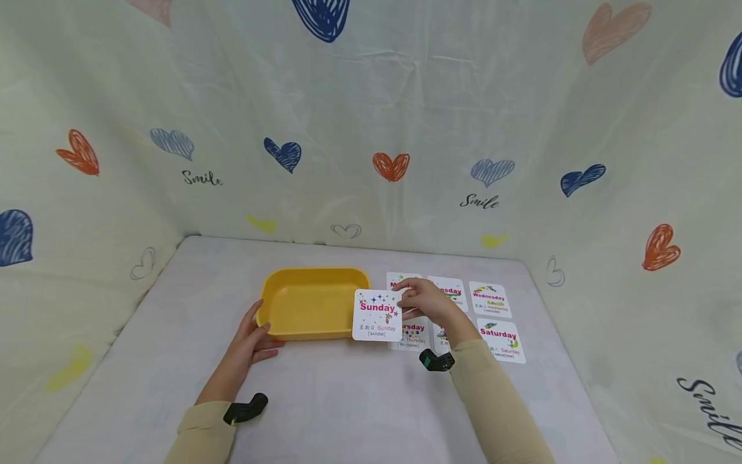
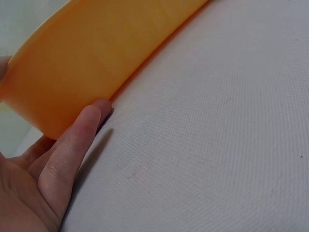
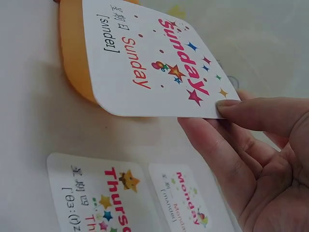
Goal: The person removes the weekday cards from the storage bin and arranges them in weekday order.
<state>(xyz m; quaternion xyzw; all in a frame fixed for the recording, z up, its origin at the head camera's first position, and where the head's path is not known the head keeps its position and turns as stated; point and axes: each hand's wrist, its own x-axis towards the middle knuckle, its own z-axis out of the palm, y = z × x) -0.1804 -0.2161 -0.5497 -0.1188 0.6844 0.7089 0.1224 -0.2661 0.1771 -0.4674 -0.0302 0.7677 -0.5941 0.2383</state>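
Observation:
My right hand (image 1: 426,301) pinches a white square card printed "Sunday" (image 1: 377,325) by its right edge, with the thumb on the printed face and fingers behind. Raised and tilted, the card overlaps the right end of a yellow tray (image 1: 310,306) in the head view. My left hand (image 1: 250,341) grips the tray's near left corner; in the left wrist view a fingertip shows at the rim and other fingers (image 2: 72,150) lie low against the wall. Beneath the right hand lie the Monday card (image 3: 181,193) and the Thursday card (image 3: 99,193), partly hidden in the head view.
To the right, the Wednesday card (image 1: 490,308) and the Saturday card (image 1: 502,351) lie on the white table (image 1: 348,412). Two more cards between are partly covered by the right hand and arm. A cloth backdrop (image 1: 406,212) with hearts encloses the back and sides.

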